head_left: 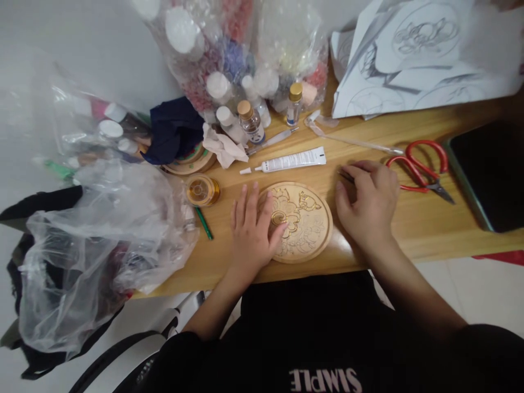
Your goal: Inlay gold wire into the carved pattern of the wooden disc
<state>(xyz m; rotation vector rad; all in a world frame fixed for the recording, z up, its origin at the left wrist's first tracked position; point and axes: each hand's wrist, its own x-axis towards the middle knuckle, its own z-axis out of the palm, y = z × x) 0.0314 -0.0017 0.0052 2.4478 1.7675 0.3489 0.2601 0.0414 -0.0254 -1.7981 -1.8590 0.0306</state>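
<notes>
A round wooden plaque (315,240) lies on the table in front of me, with a flower drawing partly outlined in gold wire. My left hand (254,232) rests flat over its left side, fingers spread and thumb on the drawing. To the right of the plaque, my right hand (368,199) is curled against the tabletop. Between its thumb and fingers shows the dark tip of a slim tool that looks like tweezers (346,175); the rest is hidden by the hand. A white glue tube (295,160) lies just above the plaque, its cap end to the left.
Red-handled scissors (418,169) and a dark-screened tablet (489,174) lie at right. A spool of gold wire (203,190) and a green stick (203,222) sit at left. Behind stand a corked bottle (251,123), bags of coloured material (233,54) and drawing sheets (426,54). A plastic bag (90,262) covers the left end.
</notes>
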